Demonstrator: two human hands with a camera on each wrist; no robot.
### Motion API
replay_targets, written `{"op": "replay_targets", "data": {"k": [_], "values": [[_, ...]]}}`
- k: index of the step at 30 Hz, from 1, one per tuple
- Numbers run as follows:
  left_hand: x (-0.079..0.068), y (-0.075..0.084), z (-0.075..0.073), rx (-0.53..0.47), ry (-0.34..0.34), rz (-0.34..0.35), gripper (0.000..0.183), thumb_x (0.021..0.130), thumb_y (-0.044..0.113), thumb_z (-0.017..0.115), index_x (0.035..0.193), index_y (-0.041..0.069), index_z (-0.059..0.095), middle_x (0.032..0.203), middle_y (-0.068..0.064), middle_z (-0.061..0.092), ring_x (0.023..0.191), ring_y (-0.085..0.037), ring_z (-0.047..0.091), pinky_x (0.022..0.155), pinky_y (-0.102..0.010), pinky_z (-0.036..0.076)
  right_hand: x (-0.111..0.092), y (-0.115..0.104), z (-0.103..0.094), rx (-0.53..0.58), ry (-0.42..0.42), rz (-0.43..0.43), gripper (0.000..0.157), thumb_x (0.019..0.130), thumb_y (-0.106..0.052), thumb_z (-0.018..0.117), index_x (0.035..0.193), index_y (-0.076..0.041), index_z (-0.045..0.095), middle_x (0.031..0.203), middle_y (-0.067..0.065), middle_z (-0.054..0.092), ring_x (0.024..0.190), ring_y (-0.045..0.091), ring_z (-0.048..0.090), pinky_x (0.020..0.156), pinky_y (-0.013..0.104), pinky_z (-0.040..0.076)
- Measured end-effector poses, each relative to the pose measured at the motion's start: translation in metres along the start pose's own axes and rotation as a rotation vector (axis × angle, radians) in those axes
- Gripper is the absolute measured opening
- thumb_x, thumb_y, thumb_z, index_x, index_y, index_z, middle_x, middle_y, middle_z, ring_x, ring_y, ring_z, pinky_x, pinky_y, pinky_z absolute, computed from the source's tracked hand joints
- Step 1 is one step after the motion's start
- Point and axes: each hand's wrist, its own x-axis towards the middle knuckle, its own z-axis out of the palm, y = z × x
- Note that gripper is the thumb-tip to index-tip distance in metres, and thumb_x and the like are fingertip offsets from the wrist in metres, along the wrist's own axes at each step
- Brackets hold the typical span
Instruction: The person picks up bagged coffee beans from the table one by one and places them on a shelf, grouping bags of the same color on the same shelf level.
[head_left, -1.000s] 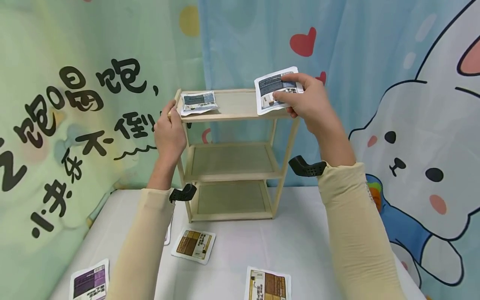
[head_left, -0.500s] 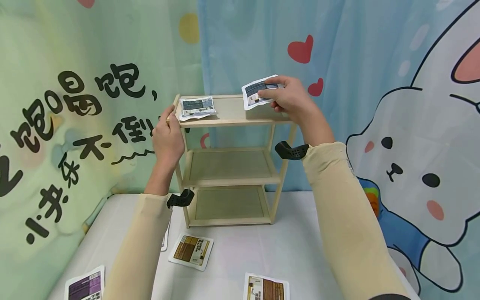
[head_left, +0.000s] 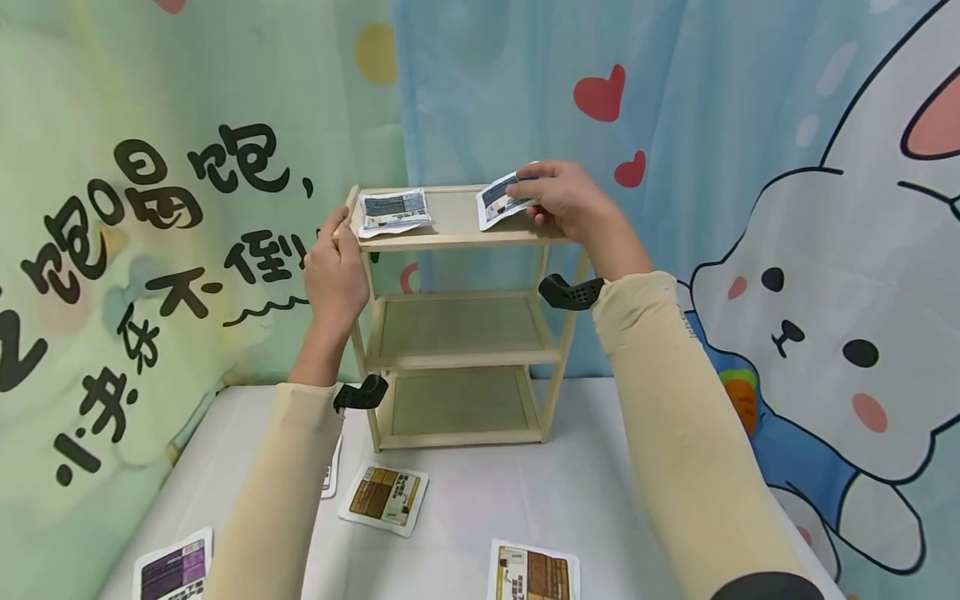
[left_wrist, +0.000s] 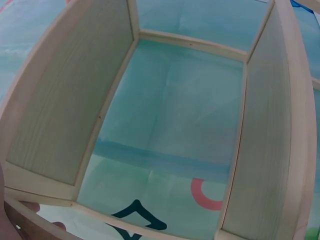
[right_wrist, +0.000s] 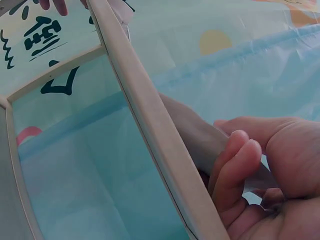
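A three-tier wooden shelf rack (head_left: 457,364) stands on the white table. My left hand (head_left: 336,271) grips the rack's upper left corner. On the left of the top shelf lies a white pouch with a dark blue label (head_left: 393,211). A second blue-labelled pouch (head_left: 497,202) is pinched by my right hand (head_left: 566,198) above the right half of that shelf. It tilts, its near edge low against the shelf. In the right wrist view the pouch's greyish underside (right_wrist: 192,132) shows between thumb and fingers, behind the shelf's front rail (right_wrist: 145,115).
Brown-labelled pouches lie on the table, one before the rack (head_left: 385,498) and one nearer the front (head_left: 534,573). A purple-labelled pouch (head_left: 174,568) lies at the left, and another is partly hidden by my left sleeve (head_left: 273,467). Printed curtains (head_left: 480,92) hang behind.
My right hand has moved left and down with the pouch, from above the shelf's right end to its surface. My left hand keeps its grip on the rack.
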Motion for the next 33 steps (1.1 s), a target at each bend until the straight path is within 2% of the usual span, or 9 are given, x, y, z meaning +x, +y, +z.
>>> {"op": "replay_targets", "data": {"k": [3, 5, 6, 10, 13, 17, 21, 27, 33], "values": [[0.000, 0.001, 0.000, 0.000, 0.003, -0.002, 0.049, 0.103, 0.034, 0.029, 0.140, 0.014, 0.054, 0.111, -0.018, 0.067, 0.057, -0.023, 0.037, 0.053, -0.037, 0.028, -0.002, -0.002, 0.000, -0.033, -0.014, 0.014, 0.054, 0.096, -0.021, 0.061, 0.146, -0.011, 0.042, 0.124, 0.012, 0.050, 0.055, 0.009, 0.045, 0.051, 0.018, 0.040], [0.000, 0.002, 0.000, 0.001, -0.001, -0.004, 0.049, 0.103, 0.034, 0.029, 0.140, 0.014, 0.054, 0.100, -0.019, 0.067, 0.053, -0.023, 0.032, 0.052, -0.036, 0.027, -0.004, -0.002, -0.001, -0.065, -0.017, 0.023, 0.055, 0.097, -0.023, 0.060, 0.147, -0.010, 0.040, 0.125, 0.011, 0.050, 0.056, 0.009, 0.047, 0.053, 0.018, 0.042], [0.000, 0.002, 0.000, 0.001, 0.002, -0.001, 0.048, 0.103, 0.033, 0.030, 0.140, 0.014, 0.054, 0.101, -0.018, 0.067, 0.053, -0.022, 0.032, 0.052, -0.036, 0.027, -0.005, -0.002, -0.001, -0.079, -0.015, 0.031, 0.055, 0.097, -0.024, 0.059, 0.148, -0.011, 0.040, 0.125, 0.011, 0.049, 0.056, 0.009, 0.047, 0.053, 0.018, 0.042], [0.001, 0.003, -0.001, 0.003, 0.008, 0.011, 0.048, 0.103, 0.033, 0.030, 0.139, 0.014, 0.055, 0.086, -0.018, 0.065, 0.050, -0.020, 0.030, 0.050, -0.036, 0.027, -0.011, -0.005, -0.002, -0.128, -0.008, 0.045, 0.057, 0.098, -0.026, 0.058, 0.149, -0.011, 0.037, 0.128, 0.010, 0.048, 0.057, 0.009, 0.049, 0.055, 0.018, 0.045], [0.002, 0.004, -0.001, 0.002, 0.010, 0.015, 0.047, 0.103, 0.032, 0.030, 0.140, 0.014, 0.054, 0.088, -0.018, 0.065, 0.051, -0.021, 0.030, 0.050, -0.036, 0.027, -0.015, -0.008, -0.002, -0.182, -0.002, 0.054, 0.059, 0.097, -0.029, 0.058, 0.149, -0.011, 0.035, 0.132, 0.009, 0.045, 0.059, 0.011, 0.050, 0.057, 0.020, 0.045], [0.003, 0.005, 0.000, 0.002, -0.001, 0.010, 0.048, 0.103, 0.033, 0.030, 0.141, 0.014, 0.053, 0.110, -0.017, 0.067, 0.057, -0.024, 0.038, 0.054, -0.036, 0.029, -0.022, -0.012, -0.004, -0.266, 0.015, 0.058, 0.064, 0.097, -0.034, 0.057, 0.150, -0.010, 0.032, 0.135, 0.007, 0.041, 0.064, 0.013, 0.051, 0.059, 0.023, 0.042], [0.001, 0.004, 0.002, 0.001, -0.018, -0.009, 0.049, 0.104, 0.034, 0.029, 0.142, 0.015, 0.052, 0.127, -0.014, 0.061, 0.064, -0.025, 0.043, 0.056, -0.035, 0.030, -0.029, -0.013, -0.006, -0.307, 0.029, 0.063, 0.064, 0.097, -0.034, 0.056, 0.150, -0.007, 0.032, 0.132, 0.008, 0.044, 0.064, 0.012, 0.051, 0.058, 0.023, 0.041], [0.000, 0.003, 0.001, -0.007, -0.003, -0.004, 0.048, 0.104, 0.034, 0.030, 0.141, 0.014, 0.053, 0.117, -0.018, 0.065, 0.055, -0.023, 0.036, 0.052, -0.036, 0.029, -0.043, -0.013, -0.014, -0.346, 0.023, 0.029, 0.065, 0.096, -0.034, 0.056, 0.147, -0.002, 0.032, 0.120, 0.009, 0.047, 0.062, 0.012, 0.051, 0.061, 0.023, 0.044], [0.000, 0.003, 0.000, -0.008, -0.011, -0.002, 0.049, 0.104, 0.034, 0.029, 0.141, 0.014, 0.052, 0.123, -0.017, 0.063, 0.059, -0.024, 0.040, 0.053, -0.035, 0.029, -0.062, -0.010, -0.020, -0.428, 0.047, -0.032, 0.068, 0.096, -0.041, 0.056, 0.148, -0.006, 0.033, 0.131, 0.013, 0.045, 0.081, 0.019, 0.059, 0.077, 0.033, 0.047]]}}
